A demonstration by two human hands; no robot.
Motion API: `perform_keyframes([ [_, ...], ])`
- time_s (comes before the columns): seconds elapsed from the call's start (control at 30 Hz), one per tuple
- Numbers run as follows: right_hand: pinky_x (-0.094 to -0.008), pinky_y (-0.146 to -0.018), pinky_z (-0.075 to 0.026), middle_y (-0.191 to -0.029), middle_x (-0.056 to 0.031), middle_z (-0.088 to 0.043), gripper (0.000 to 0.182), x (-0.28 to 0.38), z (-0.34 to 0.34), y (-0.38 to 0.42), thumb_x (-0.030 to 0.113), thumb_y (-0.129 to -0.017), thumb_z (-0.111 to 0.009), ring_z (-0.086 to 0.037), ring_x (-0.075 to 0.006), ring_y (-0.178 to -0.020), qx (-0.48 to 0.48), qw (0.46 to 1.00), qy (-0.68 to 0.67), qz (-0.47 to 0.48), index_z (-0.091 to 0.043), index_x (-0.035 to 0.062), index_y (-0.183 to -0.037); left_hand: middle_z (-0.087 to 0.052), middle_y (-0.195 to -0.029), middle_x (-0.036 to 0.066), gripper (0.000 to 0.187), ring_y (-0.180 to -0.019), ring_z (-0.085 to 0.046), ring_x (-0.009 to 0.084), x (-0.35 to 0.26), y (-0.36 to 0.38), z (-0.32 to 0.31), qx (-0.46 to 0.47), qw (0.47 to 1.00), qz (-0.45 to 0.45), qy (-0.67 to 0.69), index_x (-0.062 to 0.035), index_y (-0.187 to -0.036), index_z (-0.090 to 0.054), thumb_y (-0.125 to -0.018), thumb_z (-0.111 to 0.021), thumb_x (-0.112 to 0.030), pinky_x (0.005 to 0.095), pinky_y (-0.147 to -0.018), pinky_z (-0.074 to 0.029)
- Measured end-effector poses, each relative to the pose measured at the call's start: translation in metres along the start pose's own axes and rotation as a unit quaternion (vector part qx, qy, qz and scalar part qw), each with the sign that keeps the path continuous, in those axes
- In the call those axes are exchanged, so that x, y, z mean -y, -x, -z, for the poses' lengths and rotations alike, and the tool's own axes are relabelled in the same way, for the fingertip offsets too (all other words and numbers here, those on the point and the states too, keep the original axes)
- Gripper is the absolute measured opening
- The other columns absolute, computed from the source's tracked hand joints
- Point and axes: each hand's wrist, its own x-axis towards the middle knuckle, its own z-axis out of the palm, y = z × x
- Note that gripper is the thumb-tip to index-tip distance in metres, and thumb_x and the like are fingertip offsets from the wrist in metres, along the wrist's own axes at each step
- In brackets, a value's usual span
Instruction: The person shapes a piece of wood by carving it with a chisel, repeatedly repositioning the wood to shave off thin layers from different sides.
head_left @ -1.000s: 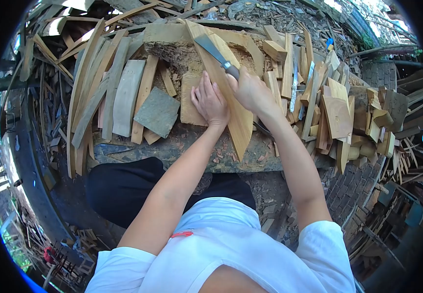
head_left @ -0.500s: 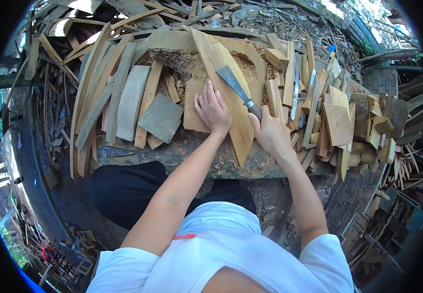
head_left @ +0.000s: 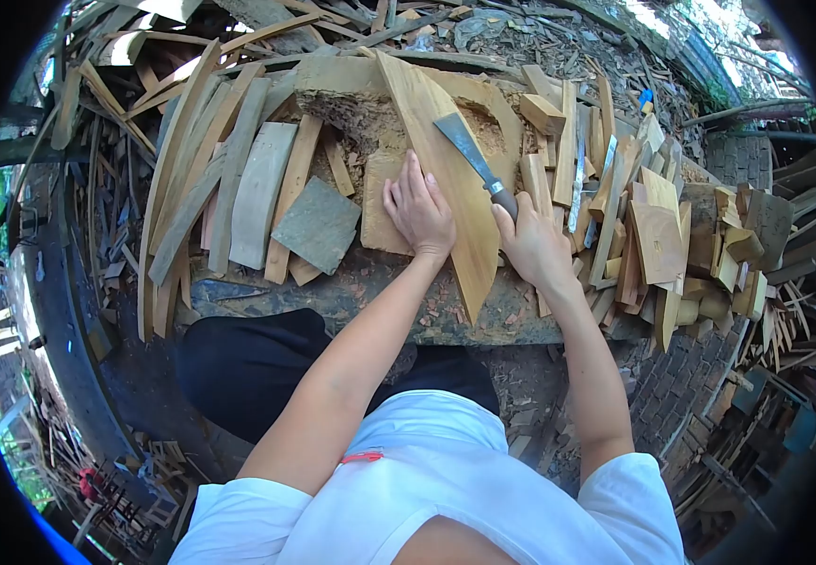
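Note:
A long, pointed wooden board lies slantwise over a thick wooden block, its lower tip reaching toward my lap. My left hand rests along the board's left edge, fingers stretched out and the thumb hidden. To the board's right, my right hand is closed around the dark handle of a broad-bladed chopping knife. The blade points up and left, overlapping the right part of the board in this view.
A square grey slab lies left of the block, beside several upright wood strips. More cut wood pieces crowd the right side. Another blade lies at the bench's near left. Small chips dot the worn bench.
The whole view has shifted slightly right. The knife has moved a little right relative to the board, with the right hand still on its handle.

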Motion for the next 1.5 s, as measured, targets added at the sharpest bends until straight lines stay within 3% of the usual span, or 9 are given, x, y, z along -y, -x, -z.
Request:
perform_keyframes([
  [0.17, -0.0554, -0.076, -0.05, -0.086, -0.0287, -0.067, 0.047, 0.022, -0.001, -0.063, 0.046, -0.097, -0.043, -0.066, -0.0443, -0.086, -0.016, 1.0, -0.009, 0.024, -0.054, 0.0, -0.104, -0.051, -0.137, 0.013, 0.045, -0.124, -0.048, 0.0261, -0.001, -0.002, 0.001, -0.002, 1.0, -0.007, 0.007, -0.0019, -0.139, -0.042, -0.099, -0.038, -0.023, 0.045, -0.113, -0.021],
  [0.37, -0.0549, -0.079, -0.049, -0.088, -0.0293, -0.066, 0.048, 0.009, 0.003, -0.032, 0.046, -0.096, -0.044, -0.065, -0.0446, -0.089, -0.024, 0.999, -0.022, 0.031, -0.054, -0.0012, -0.104, -0.051, -0.137, 0.013, 0.045, -0.123, -0.048, 0.026, 0.0, -0.002, 0.001, 0.0, 1.0, 0.001, -0.001, -0.0019, -0.139, -0.043, -0.099, -0.038, -0.023, 0.0448, -0.113, -0.021],
  [0.47, -0.054, -0.081, -0.05, -0.089, -0.0296, -0.066, 0.049, 0.0, 0.007, -0.007, 0.046, -0.096, -0.044, -0.065, -0.0449, -0.091, 0.033, 0.999, -0.003, -0.006, -0.054, -0.0012, -0.105, -0.051, -0.137, 0.013, 0.045, -0.124, -0.048, 0.0258, -0.002, -0.001, 0.001, 0.009, 1.0, 0.006, 0.0, -0.0019, -0.139, -0.042, -0.099, -0.038, -0.023, 0.0449, -0.113, -0.021],
  [0.67, -0.0533, -0.079, -0.051, -0.087, -0.028, -0.067, 0.05, 0.026, -0.008, -0.077, 0.047, -0.096, -0.044, -0.066, -0.0439, -0.088, 0.02, 0.997, -0.066, 0.021, -0.054, -0.0007, -0.104, -0.051, -0.136, 0.014, 0.046, -0.127, -0.046, 0.028, -0.002, -0.004, 0.004, 0.007, 1.0, -0.007, 0.005, -0.0008, -0.139, -0.042, -0.101, -0.034, -0.025, 0.0448, -0.113, -0.021],
  [0.8, -0.0536, -0.078, -0.051, -0.087, -0.0273, -0.067, 0.051, 0.02, -0.014, -0.061, 0.048, -0.096, -0.044, -0.067, -0.044, -0.088, -0.029, 0.998, -0.048, 0.038, -0.054, -0.001, -0.106, -0.051, -0.137, 0.013, 0.045, -0.125, -0.047, 0.0264, -0.005, -0.006, 0.002, 0.008, 1.0, -0.003, -0.005, -0.0018, -0.139, -0.042, -0.1, -0.037, -0.022, 0.045, -0.112, -0.022],
  [0.97, -0.0543, -0.078, -0.051, -0.088, -0.0276, -0.067, 0.053, -0.006, -0.018, -0.026, 0.048, -0.096, -0.043, -0.066, -0.0442, -0.088, 0.026, 0.998, -0.048, 0.013, -0.054, -0.0011, -0.11, -0.051, -0.137, 0.013, 0.045, -0.124, -0.048, 0.0262, -0.001, -0.004, 0.002, 0.006, 1.0, -0.003, -0.012, -0.0016, -0.139, -0.041, -0.099, -0.038, -0.021, 0.0452, -0.112, -0.022],
  [1.17, -0.0552, -0.078, -0.05, -0.09, -0.0274, -0.067, 0.053, 0.03, -0.014, -0.08, 0.049, -0.096, -0.043, -0.066, -0.0454, -0.088, 0.007, 0.997, -0.077, 0.031, -0.054, -0.001, -0.109, -0.05, -0.138, 0.013, 0.045, -0.123, -0.048, 0.0264, -0.003, -0.001, 0.0, 0.012, 1.0, -0.007, -0.012, -0.0017, -0.141, -0.039, -0.1, -0.038, -0.021, 0.0452, -0.112, -0.022],
  [1.37, -0.0541, -0.078, -0.051, -0.088, -0.0278, -0.067, 0.052, 0.009, -0.014, -0.02, 0.049, -0.096, -0.043, -0.066, -0.0447, -0.089, 0.043, 0.997, -0.055, -0.012, -0.054, -0.0008, -0.107, -0.05, -0.139, 0.013, 0.045, -0.125, -0.046, 0.0263, -0.004, -0.005, 0.001, 0.016, 1.0, -0.002, -0.017, -0.0012, -0.141, -0.039, -0.1, -0.036, -0.022, 0.0449, -0.112, -0.021],
  [1.5, -0.0537, -0.079, -0.052, -0.089, -0.0279, -0.067, 0.053, 0.027, -0.017, -0.049, 0.049, -0.096, -0.043, -0.066, -0.0448, -0.09, 0.0, 0.998, -0.061, 0.019, -0.054, -0.0007, -0.108, -0.05, -0.138, 0.014, 0.046, -0.126, -0.045, 0.0277, -0.005, -0.003, 0.003, 0.026, 1.0, -0.001, -0.004, -0.0011, -0.141, -0.04, -0.101, -0.035, -0.024, 0.0446, -0.113, -0.021],
])
